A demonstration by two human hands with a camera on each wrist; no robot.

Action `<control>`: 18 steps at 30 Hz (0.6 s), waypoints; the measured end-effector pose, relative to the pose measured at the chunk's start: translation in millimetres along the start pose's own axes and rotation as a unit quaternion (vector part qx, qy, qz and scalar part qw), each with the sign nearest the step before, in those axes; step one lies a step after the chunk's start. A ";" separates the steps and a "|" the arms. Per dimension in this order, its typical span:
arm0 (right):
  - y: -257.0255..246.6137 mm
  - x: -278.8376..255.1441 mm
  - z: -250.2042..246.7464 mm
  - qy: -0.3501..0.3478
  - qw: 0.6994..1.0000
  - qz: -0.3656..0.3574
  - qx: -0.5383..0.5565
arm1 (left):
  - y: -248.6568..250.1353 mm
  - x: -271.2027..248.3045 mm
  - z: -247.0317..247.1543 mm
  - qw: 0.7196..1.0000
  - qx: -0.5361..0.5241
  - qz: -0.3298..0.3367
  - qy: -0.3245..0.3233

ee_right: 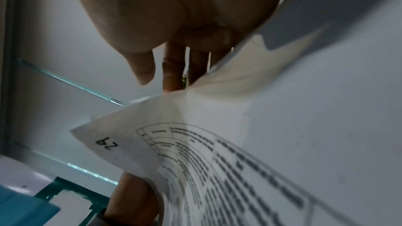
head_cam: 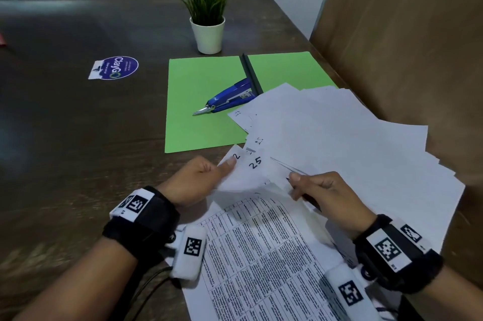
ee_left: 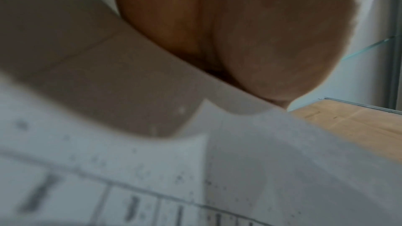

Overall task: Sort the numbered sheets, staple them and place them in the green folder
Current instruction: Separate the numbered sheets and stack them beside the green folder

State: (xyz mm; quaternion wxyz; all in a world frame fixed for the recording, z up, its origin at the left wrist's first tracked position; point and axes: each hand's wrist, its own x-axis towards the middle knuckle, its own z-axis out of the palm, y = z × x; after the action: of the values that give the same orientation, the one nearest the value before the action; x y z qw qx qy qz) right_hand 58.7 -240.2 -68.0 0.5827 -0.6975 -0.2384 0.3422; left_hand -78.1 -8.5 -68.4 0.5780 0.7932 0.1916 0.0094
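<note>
Here, numbered sheets [head_cam: 339,142] in both hands.

- The fanned sheets [head_cam: 326,137] cover the green folder [head_cam: 203,101] toward 4 o'clock and the blue stapler [head_cam: 230,99] rear.
- Most sheet numbers are hidden.
- Left wrist view: blurred print.

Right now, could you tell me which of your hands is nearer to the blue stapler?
Left. The left hand sits nearly straight below the stapler in the head view; the right hand is lower and further right.

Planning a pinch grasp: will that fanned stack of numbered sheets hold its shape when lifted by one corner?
Probably not. The numbered sheets are already fanned and skewed, so likely to slide apart. The corner marked 29 curls where it is held, suggesting floppy, light paper.
</note>
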 end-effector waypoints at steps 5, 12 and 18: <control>-1.1 -1.5 4.7 0.041 0.999 -0.022 0.022 | -2.0 0.3 -2.5 0.998 -0.008 -0.004 -0.058; 0.1 -5.0 9.1 0.001 0.993 0.009 -0.119 | -4.5 -0.7 -5.6 0.996 0.041 0.031 -0.079; -19.4 -5.1 6.6 -0.009 0.970 0.009 -0.244 | 0.3 -4.0 -4.6 0.997 0.050 0.026 -0.044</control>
State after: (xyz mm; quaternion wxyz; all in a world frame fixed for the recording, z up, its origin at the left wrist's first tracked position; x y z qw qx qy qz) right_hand 51.7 -235.6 -48.6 0.3896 -0.8178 -0.3136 0.2848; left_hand -82.8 -5.7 -65.8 0.5451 0.8254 0.1456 -0.0205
